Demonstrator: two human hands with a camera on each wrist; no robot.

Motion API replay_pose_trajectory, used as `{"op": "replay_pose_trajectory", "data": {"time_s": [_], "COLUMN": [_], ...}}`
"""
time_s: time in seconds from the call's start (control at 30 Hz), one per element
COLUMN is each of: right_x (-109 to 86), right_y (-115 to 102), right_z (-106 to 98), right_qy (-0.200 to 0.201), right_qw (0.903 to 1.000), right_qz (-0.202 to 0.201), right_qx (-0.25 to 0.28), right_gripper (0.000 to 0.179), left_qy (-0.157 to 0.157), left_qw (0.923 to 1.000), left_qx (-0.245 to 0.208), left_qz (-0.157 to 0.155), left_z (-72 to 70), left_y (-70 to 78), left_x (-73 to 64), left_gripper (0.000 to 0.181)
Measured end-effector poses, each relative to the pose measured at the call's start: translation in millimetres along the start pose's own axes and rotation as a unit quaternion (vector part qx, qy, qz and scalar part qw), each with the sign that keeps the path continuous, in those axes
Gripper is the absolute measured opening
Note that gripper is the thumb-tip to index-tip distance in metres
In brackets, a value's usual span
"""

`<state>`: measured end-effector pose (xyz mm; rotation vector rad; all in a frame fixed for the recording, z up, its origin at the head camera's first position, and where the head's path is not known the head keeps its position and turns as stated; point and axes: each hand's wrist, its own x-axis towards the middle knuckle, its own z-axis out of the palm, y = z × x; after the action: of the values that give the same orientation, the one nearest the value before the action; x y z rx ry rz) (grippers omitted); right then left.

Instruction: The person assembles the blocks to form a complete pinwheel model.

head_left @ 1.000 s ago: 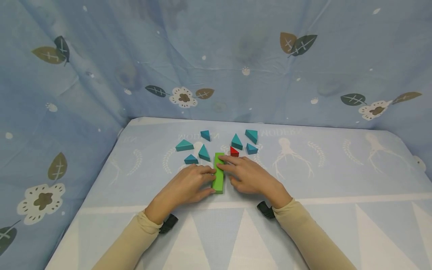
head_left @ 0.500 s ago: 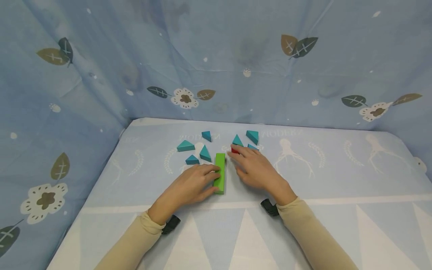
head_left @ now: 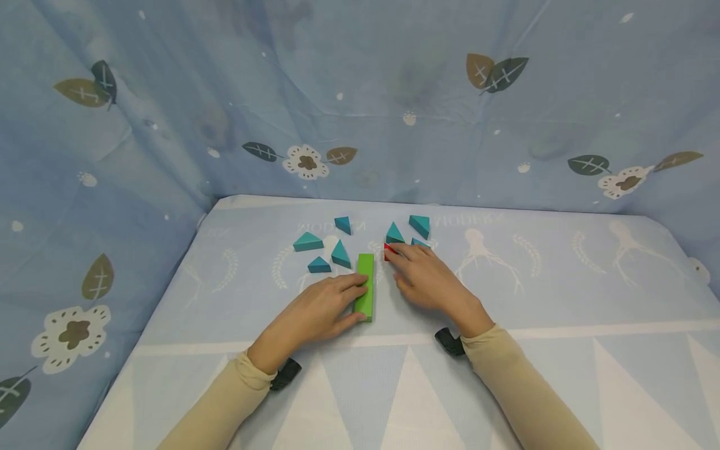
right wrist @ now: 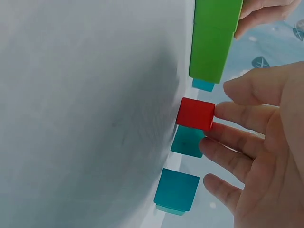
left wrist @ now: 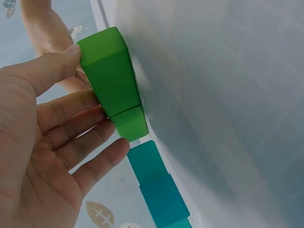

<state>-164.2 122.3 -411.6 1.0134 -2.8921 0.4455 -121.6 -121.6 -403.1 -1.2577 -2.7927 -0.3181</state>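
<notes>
Two green blocks (head_left: 366,265) lie end to end in one bar at the middle of the table; a seam between them shows in the left wrist view. My left hand (head_left: 320,307) rests against the bar's left side, thumb by the near end and fingers fairly straight. To the right, my right hand (head_left: 430,281) touches a small red triangular block (right wrist: 195,114) with extended fingertips, the thumb held apart from it. In the head view these fingers cover part of the red block. A teal triangular block (right wrist: 187,141) stands just behind it.
Several teal and blue triangular blocks lie beyond the hands: one group, including a wide teal one (head_left: 307,242), left of the bar, and another, with a teal one (head_left: 419,225), to the right. A patterned blue cloth wall (head_left: 394,144) closes off the table's back.
My right hand has left the green bar and moved right to the red block. My left hand stays at the bar, its fingers reaching slightly further over it.
</notes>
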Motion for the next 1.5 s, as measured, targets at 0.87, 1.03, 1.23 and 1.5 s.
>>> {"op": "replay_pose_trajectory", "data": {"time_s": [0.87,1.03,1.23,1.5], "right_x": [16.4,28.8,35.6,39.9], "right_y": [-4.0,-6.0,-4.0,-2.0], "right_z": [8.2,7.8,8.0,10.2], "right_qy": [-0.027,-0.050,-0.061,-0.030], "right_qw": [0.9982,0.9963,0.9941,0.9950], "right_qz": [0.008,0.015,0.012,0.001], "right_qx": [0.054,0.069,0.089,0.095], "right_gripper": [0.051,0.050,0.049,0.045], "left_qy": [-0.005,-0.008,-0.008,0.000], "left_qw": [0.9999,0.9999,0.9999,1.0000], "left_qx": [-0.012,-0.012,-0.007,0.000], "left_qz": [-0.001,-0.004,-0.002,0.001], "left_z": [4.5,4.2,4.6,4.8], "left_y": [-3.8,-4.1,-5.0,-6.3], "left_x": [0.6,-0.6,-0.7,-0.8], "left_gripper": [0.050,0.050,0.050,0.050]}}
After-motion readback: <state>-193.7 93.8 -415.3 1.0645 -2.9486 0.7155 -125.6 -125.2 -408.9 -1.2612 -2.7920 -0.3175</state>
